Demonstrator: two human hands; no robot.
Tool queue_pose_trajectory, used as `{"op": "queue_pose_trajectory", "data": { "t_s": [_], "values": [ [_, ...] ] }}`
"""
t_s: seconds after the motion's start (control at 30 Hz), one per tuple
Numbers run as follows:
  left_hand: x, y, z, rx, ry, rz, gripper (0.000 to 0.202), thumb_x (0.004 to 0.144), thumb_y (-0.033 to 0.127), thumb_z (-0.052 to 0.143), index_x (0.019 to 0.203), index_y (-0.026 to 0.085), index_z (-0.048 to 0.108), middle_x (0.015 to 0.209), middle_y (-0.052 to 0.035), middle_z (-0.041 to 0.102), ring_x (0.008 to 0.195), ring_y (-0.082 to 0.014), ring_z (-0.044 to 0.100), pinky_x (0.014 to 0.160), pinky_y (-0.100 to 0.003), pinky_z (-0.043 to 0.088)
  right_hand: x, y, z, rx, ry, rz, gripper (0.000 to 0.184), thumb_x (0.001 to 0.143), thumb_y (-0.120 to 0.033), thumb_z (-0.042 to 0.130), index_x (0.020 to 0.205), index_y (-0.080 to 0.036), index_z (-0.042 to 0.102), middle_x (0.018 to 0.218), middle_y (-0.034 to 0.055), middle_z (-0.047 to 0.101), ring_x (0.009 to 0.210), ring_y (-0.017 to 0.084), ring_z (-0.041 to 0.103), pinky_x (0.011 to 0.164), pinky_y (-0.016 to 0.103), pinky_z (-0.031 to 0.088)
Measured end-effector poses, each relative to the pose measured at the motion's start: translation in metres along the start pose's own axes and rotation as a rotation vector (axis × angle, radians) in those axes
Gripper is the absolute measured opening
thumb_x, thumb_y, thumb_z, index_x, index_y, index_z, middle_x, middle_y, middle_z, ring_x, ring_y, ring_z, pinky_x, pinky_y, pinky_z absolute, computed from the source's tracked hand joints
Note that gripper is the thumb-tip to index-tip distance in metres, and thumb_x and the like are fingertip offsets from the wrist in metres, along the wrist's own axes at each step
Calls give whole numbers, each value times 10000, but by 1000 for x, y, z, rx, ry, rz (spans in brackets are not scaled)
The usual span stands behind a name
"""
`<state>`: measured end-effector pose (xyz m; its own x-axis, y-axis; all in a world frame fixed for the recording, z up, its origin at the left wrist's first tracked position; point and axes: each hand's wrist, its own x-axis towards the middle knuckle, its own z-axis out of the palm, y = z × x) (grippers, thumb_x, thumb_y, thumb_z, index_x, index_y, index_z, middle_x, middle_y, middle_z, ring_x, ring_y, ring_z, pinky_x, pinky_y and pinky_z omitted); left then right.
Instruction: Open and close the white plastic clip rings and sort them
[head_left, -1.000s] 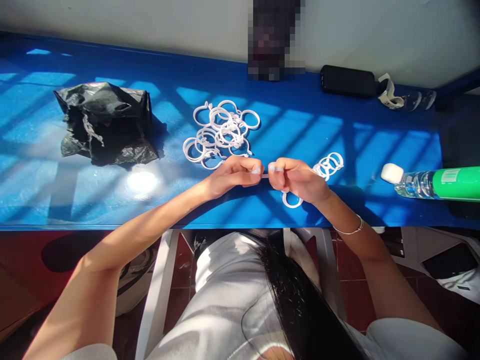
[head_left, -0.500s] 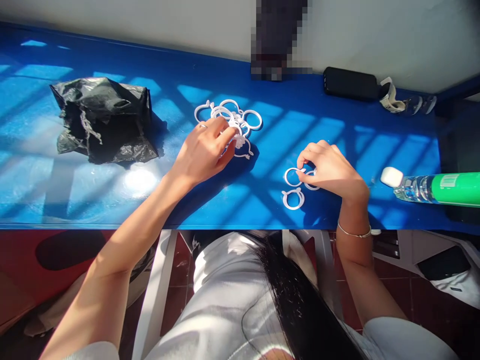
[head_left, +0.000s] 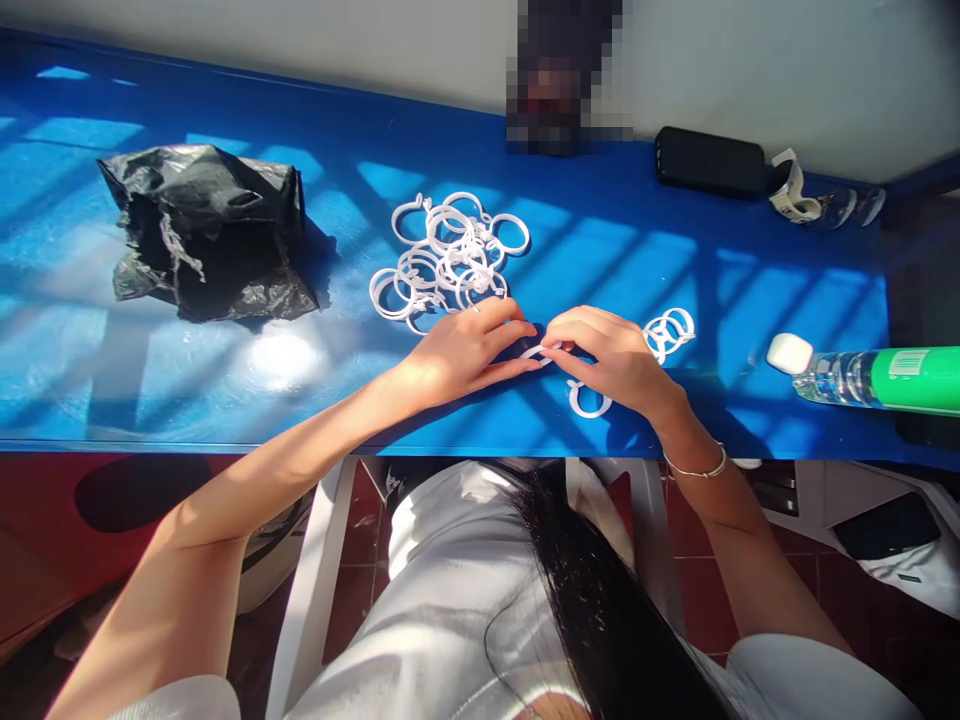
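Note:
Between my two hands is a white plastic curtain ring (head_left: 532,353), partly covered by the fingers. My left hand (head_left: 472,352) pinches its left side with thumb and fingertips. On the other side, my right hand (head_left: 609,358) is closed on the ring with thumb and forefinger. A loose pile of several white rings (head_left: 450,245), some with small eyelets, lies just beyond my left hand. Close under my right hand is another ring (head_left: 590,412). A few overlapping rings (head_left: 677,325) rest to the right of that hand, partly hidden by it.
A crumpled black plastic bag (head_left: 217,190) sits on the left of the blue table (head_left: 360,400). At the right lies a bottle with a green label (head_left: 911,378). A black box-shaped object (head_left: 709,162) and a white-strapped item (head_left: 793,195) are by the wall.
My left hand has come away from the pile toward the right. My right hand has shifted left from the separate rings, and both now meet at one ring.

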<state>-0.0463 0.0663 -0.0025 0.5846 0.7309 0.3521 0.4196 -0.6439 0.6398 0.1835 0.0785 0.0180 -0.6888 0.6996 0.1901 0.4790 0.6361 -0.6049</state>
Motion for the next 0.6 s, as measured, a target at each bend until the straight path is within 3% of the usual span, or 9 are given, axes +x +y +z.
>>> {"op": "queue_pose_trajectory", "data": {
  "t_s": [0.1, 0.2, 0.37, 0.5, 0.6],
  "values": [
    [1, 5, 5, -218, -45, -66, 372, 1002, 466, 473, 952, 161, 680, 933, -74, 650, 831, -158, 617, 743, -249, 478, 0, -6, 4, 159, 40, -31, 142, 1005, -297, 538, 924, -230, 634, 912, 46, 674, 760, 181, 604, 717, 311, 486],
    [3, 10, 4, -485, -88, -206, 411, 965, 506, 535, 833, 138, 664, 744, -30, 618, 643, -113, 543, 611, -229, 423, -1, -9, 4, 324, 49, 26, 89, 982, -299, 594, 985, -217, 630, 813, 4, 628, 601, 121, 499, 602, 258, 446],
    [7, 16, 0, -1004, -290, -419, 457, 878, 588, 625, 792, 139, 608, 628, 11, 559, 502, -79, 452, 483, -221, 344, -4, -9, 3, 729, -76, 165, 275, 928, -466, 658, 960, -205, 575, 733, -26, 516, 500, 85, 366, 462, 241, 323],
    [8, 23, 0, -1124, -365, -452, 520, 852, 600, 640, 623, 150, 517, 533, 36, 417, 481, -69, 350, 472, -237, 258, -2, -9, 6, 1016, -234, 174, 409, 892, -554, 667, 810, -187, 505, 711, -40, 438, 447, 48, 276, 420, 247, 199],
    [8, 26, 4, -1169, -362, -464, 560, 841, 582, 643, 544, 161, 423, 505, 43, 336, 474, -63, 265, 467, -258, 194, 0, -11, 7, 1146, -287, 216, 436, 851, -583, 696, 862, -187, 512, 613, -75, 363, 437, 59, 261, 434, 245, 162]
  ]
}}
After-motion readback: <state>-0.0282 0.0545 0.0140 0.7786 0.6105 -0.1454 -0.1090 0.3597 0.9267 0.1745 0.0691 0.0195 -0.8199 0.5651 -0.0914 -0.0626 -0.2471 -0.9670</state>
